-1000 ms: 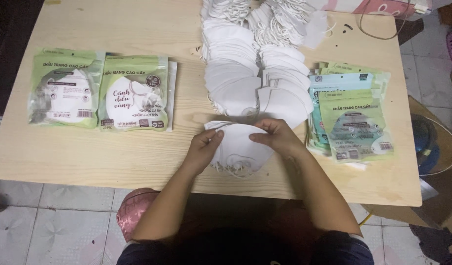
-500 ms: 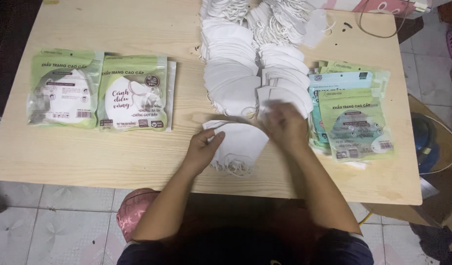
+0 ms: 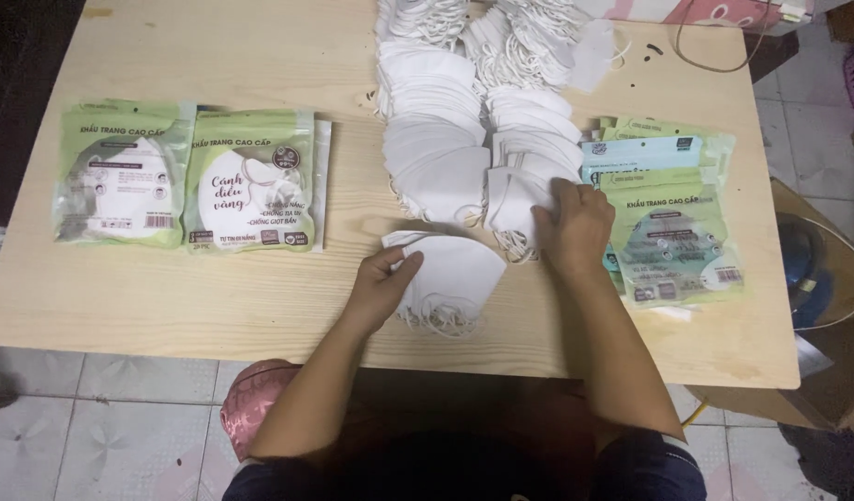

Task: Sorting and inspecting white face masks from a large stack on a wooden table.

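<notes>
Head view showed the left hand (image 3: 382,283) pinching a small stack of white masks (image 3: 450,278) at the table's near edge. Just beyond-right lay the long mask rows (image 3: 520,162) running away — the right hand (image 3: 575,223) was nearer, fingers flat on their closest mask.

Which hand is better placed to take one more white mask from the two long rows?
Probably the right hand: it already rests on the near end of the right row of masks. The left hand is occupied, holding down the small pile of masks near the table edge.
</notes>
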